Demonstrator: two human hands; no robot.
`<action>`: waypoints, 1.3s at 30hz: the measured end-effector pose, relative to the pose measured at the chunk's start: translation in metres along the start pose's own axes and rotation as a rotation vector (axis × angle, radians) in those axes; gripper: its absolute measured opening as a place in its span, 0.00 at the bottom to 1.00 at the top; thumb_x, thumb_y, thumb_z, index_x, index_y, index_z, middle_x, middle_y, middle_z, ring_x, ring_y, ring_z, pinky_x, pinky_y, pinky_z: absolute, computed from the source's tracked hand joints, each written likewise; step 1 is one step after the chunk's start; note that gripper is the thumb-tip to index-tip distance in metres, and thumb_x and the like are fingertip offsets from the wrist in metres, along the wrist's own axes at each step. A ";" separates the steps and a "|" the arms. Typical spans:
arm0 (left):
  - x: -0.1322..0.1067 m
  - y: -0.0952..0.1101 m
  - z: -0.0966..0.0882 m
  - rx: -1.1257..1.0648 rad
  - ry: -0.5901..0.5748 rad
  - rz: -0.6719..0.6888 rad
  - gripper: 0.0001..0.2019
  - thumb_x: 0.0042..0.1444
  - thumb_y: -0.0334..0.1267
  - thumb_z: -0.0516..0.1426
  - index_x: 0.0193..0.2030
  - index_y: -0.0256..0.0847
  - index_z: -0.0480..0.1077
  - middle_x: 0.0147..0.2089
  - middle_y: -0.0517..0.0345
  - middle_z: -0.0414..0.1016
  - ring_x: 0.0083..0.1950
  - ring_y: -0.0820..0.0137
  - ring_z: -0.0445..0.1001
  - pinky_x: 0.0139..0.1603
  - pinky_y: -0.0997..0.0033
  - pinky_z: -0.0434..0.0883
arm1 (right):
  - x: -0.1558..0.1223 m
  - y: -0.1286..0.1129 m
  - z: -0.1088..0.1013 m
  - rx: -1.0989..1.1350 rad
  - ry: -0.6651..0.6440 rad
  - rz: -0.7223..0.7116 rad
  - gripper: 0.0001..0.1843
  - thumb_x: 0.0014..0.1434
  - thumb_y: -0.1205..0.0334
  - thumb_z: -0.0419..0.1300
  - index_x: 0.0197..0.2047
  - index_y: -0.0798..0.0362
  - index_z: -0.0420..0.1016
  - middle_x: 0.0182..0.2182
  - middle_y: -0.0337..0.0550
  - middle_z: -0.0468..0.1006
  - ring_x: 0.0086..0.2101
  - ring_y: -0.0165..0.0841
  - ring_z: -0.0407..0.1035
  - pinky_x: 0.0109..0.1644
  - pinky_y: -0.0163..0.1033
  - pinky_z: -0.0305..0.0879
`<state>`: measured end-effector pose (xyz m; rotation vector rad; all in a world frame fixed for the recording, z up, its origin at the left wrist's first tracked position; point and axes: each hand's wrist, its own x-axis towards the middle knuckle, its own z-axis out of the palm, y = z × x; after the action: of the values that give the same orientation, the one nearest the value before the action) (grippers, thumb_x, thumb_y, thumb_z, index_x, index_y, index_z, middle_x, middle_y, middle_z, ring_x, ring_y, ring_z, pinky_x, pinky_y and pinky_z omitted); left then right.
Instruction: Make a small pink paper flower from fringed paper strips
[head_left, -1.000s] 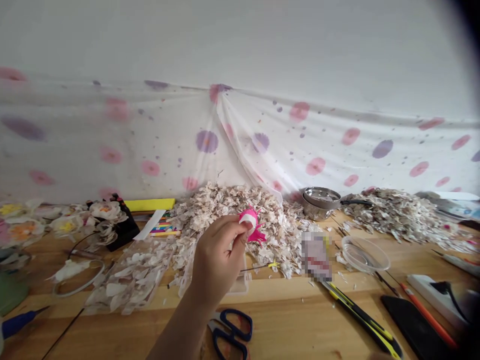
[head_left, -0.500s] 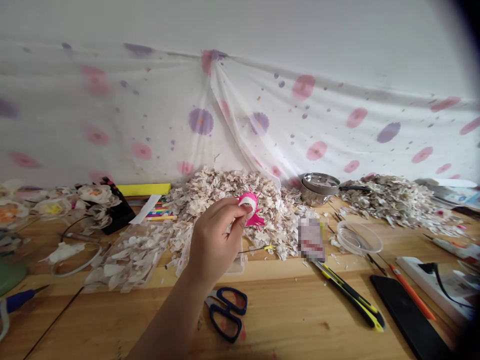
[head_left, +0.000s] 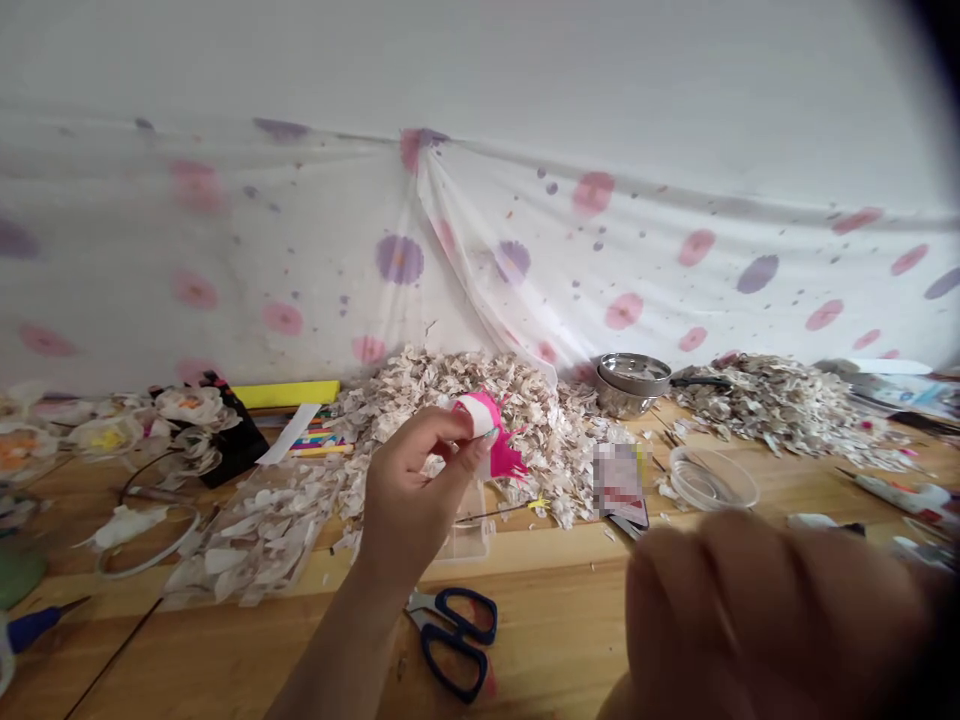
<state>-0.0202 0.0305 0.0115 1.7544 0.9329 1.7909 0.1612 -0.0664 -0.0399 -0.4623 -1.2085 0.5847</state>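
My left hand [head_left: 420,485] pinches a bright pink strip with a fringed edge [head_left: 508,452] between thumb and fingers. A white band on the strip curls near the fingertips. Close to the camera at the lower right is my right hand [head_left: 757,620], slightly blurred, its fingers curled in; whatever it may hold is hidden. Scissors with dark blue handles [head_left: 457,640] lie on the wooden table below the left hand. Behind that hand are a clear plastic box [head_left: 469,540] and a dark stem with a yellow tip [head_left: 536,504].
A large heap of pale petal-like flakes [head_left: 405,390] lies at the back, and a second heap [head_left: 787,405] at the right. Metal bowls [head_left: 634,385], a clear round lid [head_left: 712,480], finished-looking flowers [head_left: 191,408] and a blue-handled tool [head_left: 37,628] stand around.
My right hand has come into view at the lower right, covering the utility knife's handle and the black phone-like slab. The left hand moved slightly left, and the pink strip turned, showing more white.
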 end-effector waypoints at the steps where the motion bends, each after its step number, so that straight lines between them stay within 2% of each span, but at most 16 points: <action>1: -0.001 0.001 -0.001 -0.095 0.014 -0.098 0.03 0.51 0.32 0.64 0.32 0.41 0.74 0.32 0.62 0.75 0.31 0.74 0.71 0.33 0.77 0.70 | 0.024 -0.002 0.014 0.044 0.048 -0.001 0.07 0.63 0.55 0.55 0.41 0.39 0.75 0.27 0.39 0.71 0.27 0.31 0.66 0.28 0.37 0.66; 3: -0.001 0.003 -0.002 -0.248 0.055 -0.232 0.05 0.48 0.36 0.67 0.32 0.42 0.76 0.31 0.62 0.77 0.29 0.75 0.71 0.30 0.79 0.70 | 0.061 -0.002 0.041 0.140 0.177 0.043 0.06 0.59 0.59 0.59 0.38 0.46 0.77 0.24 0.38 0.68 0.24 0.29 0.62 0.25 0.36 0.60; 5: -0.001 0.006 -0.002 -0.321 0.083 -0.286 0.07 0.46 0.37 0.68 0.32 0.42 0.77 0.30 0.62 0.78 0.29 0.76 0.71 0.29 0.81 0.69 | 0.081 0.006 0.060 0.131 0.166 0.138 0.05 0.56 0.64 0.62 0.36 0.47 0.79 0.26 0.38 0.71 0.25 0.28 0.62 0.25 0.34 0.58; 9: 0.000 0.010 -0.005 -0.343 0.105 -0.283 0.07 0.45 0.37 0.68 0.32 0.43 0.78 0.29 0.62 0.79 0.31 0.76 0.73 0.30 0.82 0.71 | 0.084 0.033 0.071 0.161 0.144 0.386 0.06 0.53 0.64 0.66 0.37 0.48 0.79 0.29 0.37 0.72 0.28 0.25 0.62 0.30 0.32 0.60; 12: -0.001 0.012 -0.007 -0.310 0.129 -0.243 0.06 0.46 0.36 0.68 0.33 0.44 0.77 0.28 0.63 0.78 0.29 0.76 0.73 0.29 0.82 0.70 | 0.079 0.044 0.073 0.259 0.023 0.456 0.05 0.53 0.61 0.67 0.35 0.48 0.80 0.28 0.37 0.73 0.27 0.26 0.62 0.31 0.32 0.60; 14: -0.002 0.012 -0.006 -0.280 0.140 -0.212 0.06 0.47 0.36 0.67 0.33 0.44 0.77 0.28 0.63 0.77 0.29 0.75 0.73 0.30 0.80 0.70 | 0.077 0.044 0.076 0.339 -0.007 0.460 0.06 0.52 0.57 0.68 0.34 0.49 0.80 0.28 0.37 0.73 0.27 0.25 0.62 0.30 0.32 0.61; 18: -0.005 0.014 -0.003 -0.094 0.171 -0.106 0.05 0.50 0.34 0.65 0.35 0.43 0.76 0.32 0.62 0.76 0.31 0.73 0.72 0.33 0.76 0.70 | 0.076 0.039 0.088 0.380 0.094 0.530 0.08 0.49 0.56 0.70 0.34 0.48 0.81 0.27 0.36 0.74 0.26 0.25 0.64 0.29 0.32 0.62; 20: -0.006 0.015 -0.002 0.102 0.195 0.062 0.05 0.52 0.31 0.64 0.36 0.42 0.74 0.34 0.61 0.75 0.33 0.73 0.72 0.36 0.74 0.70 | 0.075 0.039 0.092 0.335 0.156 0.567 0.09 0.47 0.57 0.71 0.34 0.47 0.82 0.29 0.37 0.76 0.29 0.27 0.66 0.33 0.33 0.63; 23: -0.007 0.015 -0.003 0.378 0.205 0.360 0.07 0.52 0.26 0.63 0.36 0.39 0.72 0.34 0.60 0.75 0.36 0.73 0.72 0.41 0.73 0.69 | 0.072 0.040 0.096 0.229 0.198 0.529 0.08 0.47 0.59 0.71 0.34 0.47 0.83 0.34 0.40 0.77 0.36 0.32 0.68 0.40 0.37 0.65; 25: -0.007 0.016 -0.003 0.448 0.196 0.443 0.07 0.52 0.24 0.62 0.36 0.38 0.72 0.34 0.59 0.76 0.36 0.73 0.72 0.42 0.74 0.69 | 0.071 0.041 0.097 0.176 0.194 0.479 0.06 0.49 0.59 0.70 0.33 0.46 0.83 0.35 0.40 0.76 0.38 0.32 0.68 0.41 0.38 0.64; 30: -0.006 0.016 0.000 0.378 0.174 0.367 0.07 0.53 0.25 0.62 0.36 0.39 0.71 0.33 0.61 0.74 0.33 0.76 0.70 0.38 0.77 0.68 | 0.069 0.044 0.099 0.130 0.200 0.384 0.03 0.54 0.60 0.66 0.32 0.47 0.83 0.31 0.39 0.71 0.35 0.31 0.65 0.40 0.38 0.63; 34: -0.006 0.016 0.002 0.311 0.154 0.295 0.07 0.54 0.26 0.62 0.37 0.41 0.71 0.35 0.63 0.74 0.33 0.75 0.69 0.38 0.76 0.68 | 0.069 0.046 0.101 0.160 0.217 0.400 0.05 0.52 0.59 0.67 0.35 0.45 0.83 0.34 0.39 0.68 0.35 0.31 0.63 0.38 0.38 0.63; 37: -0.007 0.016 0.004 0.335 0.144 0.281 0.07 0.54 0.27 0.61 0.37 0.42 0.70 0.35 0.63 0.74 0.34 0.75 0.70 0.38 0.76 0.67 | 0.069 0.047 0.101 0.134 0.230 0.389 0.03 0.54 0.59 0.66 0.31 0.46 0.82 0.32 0.39 0.67 0.36 0.32 0.62 0.40 0.38 0.62; 39: -0.007 0.016 0.006 0.337 0.138 0.281 0.07 0.54 0.27 0.61 0.37 0.42 0.70 0.35 0.62 0.74 0.34 0.74 0.70 0.38 0.76 0.67 | 0.068 0.047 0.102 0.097 0.242 0.375 0.06 0.56 0.58 0.64 0.29 0.47 0.81 0.31 0.39 0.67 0.36 0.32 0.62 0.41 0.38 0.61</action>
<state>-0.0119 0.0156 0.0179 2.0757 1.1471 2.0462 0.0723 0.0163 0.0105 -0.6640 -0.8620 0.8771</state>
